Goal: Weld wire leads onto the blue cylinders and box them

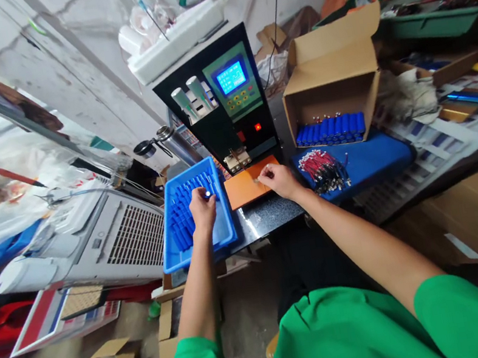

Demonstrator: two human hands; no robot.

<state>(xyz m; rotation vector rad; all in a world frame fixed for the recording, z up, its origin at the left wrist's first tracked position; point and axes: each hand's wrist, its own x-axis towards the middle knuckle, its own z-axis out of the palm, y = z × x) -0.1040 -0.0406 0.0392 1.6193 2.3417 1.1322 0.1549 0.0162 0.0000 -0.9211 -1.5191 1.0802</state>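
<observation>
My left hand (203, 211) is closed over the right side of a blue plastic tray (229, 230). Between its fingers shows the pale round end of a battery cell (208, 194). Rows of blue battery cells (181, 217) fill much of the tray. My right hand (280, 180) pinches its fingertips together above an orange board (241, 190); something small and thin is at the tips, too tiny to name. Just behind the board are the electrodes (237, 159) of a black spot welder (233, 106) with a lit screen. A bundle of red and black wire leads (323, 170) lies right of my right hand.
An open cardboard box (330, 92) holding blue cells stands on the blue surface (383, 158) at right. Behind the tray is a steel flask (177, 145). A green bin (434, 24) with wires sits at back right. A grey slatted unit (129, 235) is at left.
</observation>
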